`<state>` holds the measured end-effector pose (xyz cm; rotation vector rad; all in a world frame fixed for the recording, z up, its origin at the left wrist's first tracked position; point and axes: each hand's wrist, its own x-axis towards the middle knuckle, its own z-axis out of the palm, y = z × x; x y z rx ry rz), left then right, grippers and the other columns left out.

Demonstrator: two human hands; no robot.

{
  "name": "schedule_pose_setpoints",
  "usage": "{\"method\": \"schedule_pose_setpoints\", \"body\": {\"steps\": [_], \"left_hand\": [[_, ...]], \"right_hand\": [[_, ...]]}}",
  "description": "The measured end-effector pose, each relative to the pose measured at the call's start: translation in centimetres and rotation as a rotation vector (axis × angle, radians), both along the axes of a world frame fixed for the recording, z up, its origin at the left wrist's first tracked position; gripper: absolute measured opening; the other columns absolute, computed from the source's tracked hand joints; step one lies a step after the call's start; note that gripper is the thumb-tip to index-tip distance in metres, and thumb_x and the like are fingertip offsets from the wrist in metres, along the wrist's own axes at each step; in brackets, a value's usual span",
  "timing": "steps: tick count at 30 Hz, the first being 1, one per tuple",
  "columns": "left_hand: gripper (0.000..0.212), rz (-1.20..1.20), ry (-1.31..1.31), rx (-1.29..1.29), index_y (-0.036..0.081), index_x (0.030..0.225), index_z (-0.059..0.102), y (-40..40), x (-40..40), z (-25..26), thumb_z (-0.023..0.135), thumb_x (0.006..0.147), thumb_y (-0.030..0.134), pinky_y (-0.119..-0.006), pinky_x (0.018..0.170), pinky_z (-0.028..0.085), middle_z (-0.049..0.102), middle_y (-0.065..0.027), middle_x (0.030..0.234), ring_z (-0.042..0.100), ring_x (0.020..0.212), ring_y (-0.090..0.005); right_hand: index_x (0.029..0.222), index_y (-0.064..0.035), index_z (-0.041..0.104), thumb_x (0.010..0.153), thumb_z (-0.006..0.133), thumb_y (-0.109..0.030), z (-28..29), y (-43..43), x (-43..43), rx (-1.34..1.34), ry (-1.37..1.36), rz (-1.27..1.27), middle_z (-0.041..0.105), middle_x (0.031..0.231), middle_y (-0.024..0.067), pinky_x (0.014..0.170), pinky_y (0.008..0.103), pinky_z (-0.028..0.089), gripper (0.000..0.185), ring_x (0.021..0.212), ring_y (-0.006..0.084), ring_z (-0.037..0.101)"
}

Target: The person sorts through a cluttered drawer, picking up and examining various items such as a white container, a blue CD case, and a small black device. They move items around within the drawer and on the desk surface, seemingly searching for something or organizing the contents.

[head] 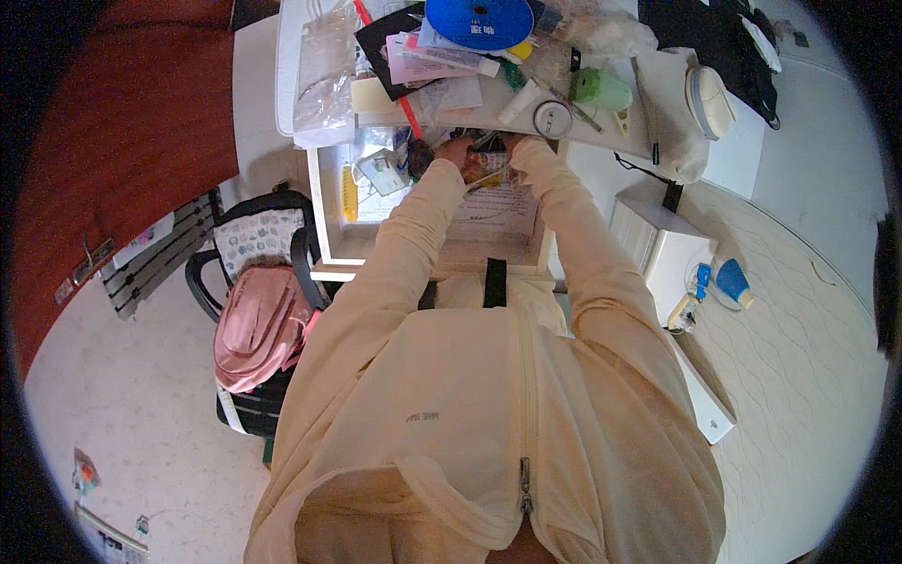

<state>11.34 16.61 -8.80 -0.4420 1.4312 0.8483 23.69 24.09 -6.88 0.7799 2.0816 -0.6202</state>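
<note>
In an open wooden drawer (320, 204) under the desk top, both my hands reach in among small cluttered items near the back. My left hand (454, 151) is beside a dark round bundle (421, 158), its fingers partly hidden among the clutter. Close to the desk edge, my right hand (513, 143) is mostly covered by its cream sleeve and the desk. Between the hands lie dark and reddish-yellow small things, too blurred to name. Printed papers (497, 210) line the drawer floor. A yellow cutter-like tool (349, 194) and a pale card-like packet (382, 173) lie at the left.
Over the drawer, the desk (440, 116) bears a blue disc (480, 22), a pink tube (451, 56), a green roll (601, 90) and a round clear-lidded tin (552, 119). Left stands a chair (254, 225) with a pink backpack (261, 328). A white cabinet (680, 261) stands right.
</note>
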Motion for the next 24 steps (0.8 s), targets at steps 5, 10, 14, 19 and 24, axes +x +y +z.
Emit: {"method": "schedule_pose_setpoints", "body": {"steps": [5,10,14,19,24], "left_hand": [[0.018,0.044,-0.137,0.209,0.008,0.083,0.049,-2.5,-0.5,-0.9,0.048,0.068,0.018,-0.025,0.045,0.041,0.05,-0.006,0.069,0.048,0.06,-0.0157],[0.02,0.192,0.072,0.14,0.012,0.087,0.047,-6.2,-0.4,3.0,0.048,0.068,0.018,-0.027,0.066,0.037,0.047,-0.0025,0.088,0.043,0.083,-0.0128],[0.028,0.257,0.023,0.203,0.012,0.096,0.045,-9.9,-1.5,5.3,0.048,0.069,0.019,-0.029,0.073,0.035,0.046,-0.0023,0.093,0.043,0.085,-0.0136],[0.044,0.106,0.145,0.45,0.004,0.111,0.035,-9.8,-2.2,13.7,0.046,0.07,0.015,-0.026,0.076,0.034,0.044,-0.0047,0.1,0.041,0.093,-0.0142],[0.04,0.003,0.42,0.737,0.001,0.11,0.035,-4.1,-3.1,22.8,0.042,0.071,0.007,-0.023,0.076,0.034,0.044,-0.0064,0.102,0.042,0.091,-0.0131]], "right_hand": [[0.098,-0.0049,0.048,0.064,0.048,-0.018,0.5,-0.7,0.0,0.061,0.06,-0.195,0.052,0.091,0.0146,0.077,0.0349,0.036,0.036,0.085,0.0254,0.049],[0.106,-0.0062,0.039,0.065,0.049,-0.006,0.0,-5.5,1.5,0.098,0.534,-0.903,0.038,0.103,0.0138,0.067,0.0292,0.039,0.042,0.077,0.0211,0.046],[0.109,-0.0067,0.036,0.065,0.045,0.004,3.9,-8.4,1.2,0.157,0.904,-1.033,0.031,0.109,0.0113,0.06,0.0233,0.04,0.046,0.072,0.016,0.045],[0.111,-0.0076,0.033,0.065,0.043,0.006,14.0,-8.1,0.0,0.076,1.104,-1.086,0.031,0.109,0.0103,0.059,0.0213,0.041,0.049,0.072,0.0135,0.045],[0.11,-0.0068,0.033,0.065,0.045,0.004,18.1,-3.6,-1.6,0.17,1.327,-1.145,0.033,0.106,0.0119,0.057,0.0217,0.042,0.048,0.072,0.0142,0.045]]}}
